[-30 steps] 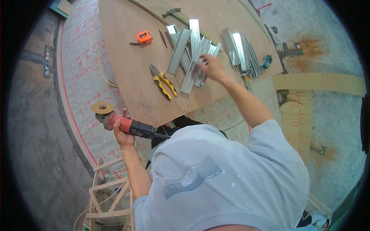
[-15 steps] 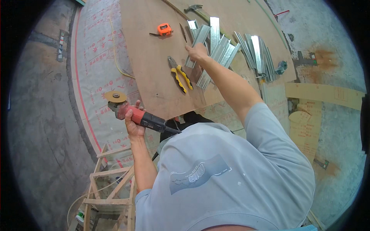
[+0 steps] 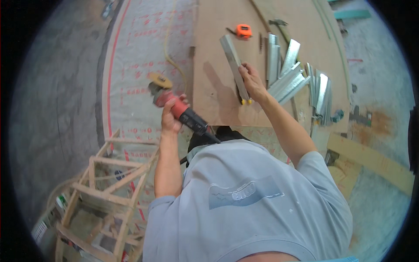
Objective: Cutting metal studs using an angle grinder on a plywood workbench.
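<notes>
My left hand [image 3: 171,120] is wrapped round the red and black body of an angle grinder [image 3: 187,118]. Its tan disc [image 3: 160,80] points up and away from me, left of the wooden board's edge. My right hand [image 3: 254,83] grips a length of metal channel [image 3: 232,54] by its right side, held at a slant above the board [image 3: 214,26]. Beneath the channel lie pliers, mostly hidden; only their yellow handle ends [image 3: 249,101] show. More cut channel pieces [image 3: 286,85] lie in a loose pile right of that hand.
An orange tape measure [image 3: 243,30], a thin dark tool [image 3: 261,43] and a hammer [image 3: 279,22] lie farther back. Another bundle of metal strips [image 3: 322,94] sits near the right edge. A wooden frame [image 3: 102,196] stands lower left; a yellow cord [image 3: 170,61] crosses the floor sheet.
My right hand has lifted one channel piece off the pile and carried it left, over the pliers. The grinder stays in my left hand, and the whole view has turned.
</notes>
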The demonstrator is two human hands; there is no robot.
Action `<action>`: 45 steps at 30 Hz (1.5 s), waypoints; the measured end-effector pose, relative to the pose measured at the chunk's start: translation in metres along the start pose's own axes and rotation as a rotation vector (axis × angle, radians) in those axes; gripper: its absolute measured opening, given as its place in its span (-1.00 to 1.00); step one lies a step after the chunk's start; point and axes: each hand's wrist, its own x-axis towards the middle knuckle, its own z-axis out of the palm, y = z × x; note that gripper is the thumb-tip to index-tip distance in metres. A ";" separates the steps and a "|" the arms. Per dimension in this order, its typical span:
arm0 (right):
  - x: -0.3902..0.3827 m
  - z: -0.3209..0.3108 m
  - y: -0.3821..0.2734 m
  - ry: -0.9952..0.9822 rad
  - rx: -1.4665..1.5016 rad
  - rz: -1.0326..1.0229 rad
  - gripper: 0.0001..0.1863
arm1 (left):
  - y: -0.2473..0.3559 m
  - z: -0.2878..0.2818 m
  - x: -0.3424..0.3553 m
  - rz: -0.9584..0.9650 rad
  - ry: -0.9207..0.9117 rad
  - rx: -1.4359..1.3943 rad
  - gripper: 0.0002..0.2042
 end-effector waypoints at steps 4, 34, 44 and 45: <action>-0.019 0.047 0.015 -0.210 -0.260 -0.126 -0.66 | -0.001 0.001 0.015 -0.110 0.006 0.013 -0.65; -0.008 0.073 0.054 -0.370 -0.466 -0.082 -0.63 | 0.019 0.046 0.032 -0.203 0.077 0.166 -0.72; -0.001 0.073 0.050 -0.455 -0.367 0.031 -0.61 | 0.013 0.011 0.064 -0.133 0.127 0.128 -0.64; -0.002 0.075 0.049 -0.458 -0.367 0.030 -0.61 | 0.012 0.005 0.066 -0.146 0.131 0.108 -0.63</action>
